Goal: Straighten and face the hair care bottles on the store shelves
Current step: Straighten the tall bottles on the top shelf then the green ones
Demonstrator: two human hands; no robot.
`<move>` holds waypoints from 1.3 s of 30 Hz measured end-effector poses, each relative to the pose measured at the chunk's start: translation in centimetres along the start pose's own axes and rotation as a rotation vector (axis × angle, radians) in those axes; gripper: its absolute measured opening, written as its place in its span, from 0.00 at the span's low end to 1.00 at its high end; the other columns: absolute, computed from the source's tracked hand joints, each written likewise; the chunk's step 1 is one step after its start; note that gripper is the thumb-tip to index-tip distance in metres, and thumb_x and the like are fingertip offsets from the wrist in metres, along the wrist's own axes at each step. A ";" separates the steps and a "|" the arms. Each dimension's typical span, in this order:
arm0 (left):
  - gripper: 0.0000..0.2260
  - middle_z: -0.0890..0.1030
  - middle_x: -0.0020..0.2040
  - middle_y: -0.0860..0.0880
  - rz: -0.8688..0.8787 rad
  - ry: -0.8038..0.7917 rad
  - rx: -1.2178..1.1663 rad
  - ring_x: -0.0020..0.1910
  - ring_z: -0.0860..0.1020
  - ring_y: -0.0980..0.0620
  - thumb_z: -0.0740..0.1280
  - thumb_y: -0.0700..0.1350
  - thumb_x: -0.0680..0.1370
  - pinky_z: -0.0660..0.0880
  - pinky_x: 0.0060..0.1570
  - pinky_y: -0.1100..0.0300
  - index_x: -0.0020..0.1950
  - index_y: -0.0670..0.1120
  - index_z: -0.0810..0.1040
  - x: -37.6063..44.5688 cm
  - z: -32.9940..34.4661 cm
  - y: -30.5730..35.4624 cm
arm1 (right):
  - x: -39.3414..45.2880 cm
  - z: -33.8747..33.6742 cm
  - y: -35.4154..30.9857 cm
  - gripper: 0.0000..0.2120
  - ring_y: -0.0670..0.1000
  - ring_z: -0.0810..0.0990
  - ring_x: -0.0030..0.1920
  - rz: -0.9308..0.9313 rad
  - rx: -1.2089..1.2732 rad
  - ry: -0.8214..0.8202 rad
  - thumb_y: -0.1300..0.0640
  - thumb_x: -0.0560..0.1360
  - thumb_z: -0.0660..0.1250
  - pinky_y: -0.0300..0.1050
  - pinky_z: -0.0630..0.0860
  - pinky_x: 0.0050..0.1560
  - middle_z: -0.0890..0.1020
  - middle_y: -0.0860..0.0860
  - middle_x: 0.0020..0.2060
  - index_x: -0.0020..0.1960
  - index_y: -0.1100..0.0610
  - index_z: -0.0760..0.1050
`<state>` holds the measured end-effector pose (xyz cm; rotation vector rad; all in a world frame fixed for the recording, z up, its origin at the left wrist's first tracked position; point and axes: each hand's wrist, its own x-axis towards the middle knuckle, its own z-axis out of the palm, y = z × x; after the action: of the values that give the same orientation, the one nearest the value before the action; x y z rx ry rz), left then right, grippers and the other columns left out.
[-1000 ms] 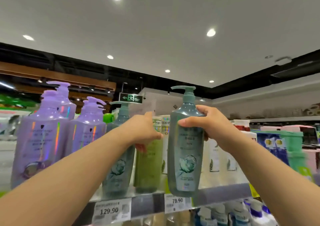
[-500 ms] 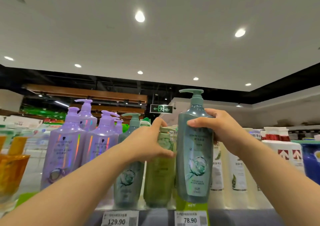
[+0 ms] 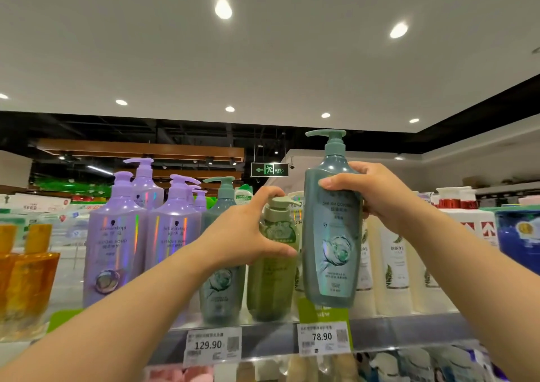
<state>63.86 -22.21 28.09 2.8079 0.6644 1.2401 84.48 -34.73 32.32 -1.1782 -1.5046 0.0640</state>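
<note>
Two bottles are in hand: right hand (image 3: 377,197) grips the teal pump bottle (image 3: 331,235), left hand (image 3: 242,232) wraps the olive-green bottle (image 3: 274,264). Seat teal squarely on the shelf (image 3: 409,330), label forward.

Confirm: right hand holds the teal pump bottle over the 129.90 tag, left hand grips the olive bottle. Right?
Not quite. The head view shows the right hand holding the teal pump bottle over the 78.90 tag, not 129.90. The left hand does grip the olive bottle.
</note>
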 end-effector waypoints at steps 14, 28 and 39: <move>0.41 0.76 0.48 0.59 -0.034 0.241 -0.321 0.46 0.76 0.61 0.80 0.58 0.62 0.72 0.39 0.67 0.71 0.68 0.63 -1.1 -6.0 0.1 | 0.9 2.2 -0.2 0.20 0.52 0.85 0.49 0.032 -0.051 0.043 0.45 0.67 0.79 0.51 0.78 0.47 0.87 0.48 0.46 0.56 0.47 0.81; 0.47 0.76 0.50 0.59 -0.150 0.164 -0.292 0.53 0.76 0.58 0.81 0.61 0.55 0.74 0.51 0.57 0.70 0.66 0.61 -4.0 -6.1 -3.1 | 2.7 8.8 1.8 0.33 0.47 0.82 0.50 0.055 -0.227 0.094 0.38 0.64 0.79 0.50 0.83 0.48 0.82 0.45 0.52 0.63 0.47 0.72; 0.45 0.80 0.50 0.53 -0.181 0.132 -0.319 0.50 0.79 0.54 0.82 0.62 0.54 0.77 0.50 0.56 0.66 0.69 0.63 -4.8 -5.6 -4.2 | 3.1 10.0 2.8 0.37 0.52 0.85 0.45 0.070 -0.466 -0.029 0.35 0.62 0.79 0.48 0.84 0.34 0.83 0.51 0.51 0.63 0.53 0.75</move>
<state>55.48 -21.16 27.87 2.3725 0.6429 1.3670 79.00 -25.82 29.47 -1.6052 -1.5493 -0.2352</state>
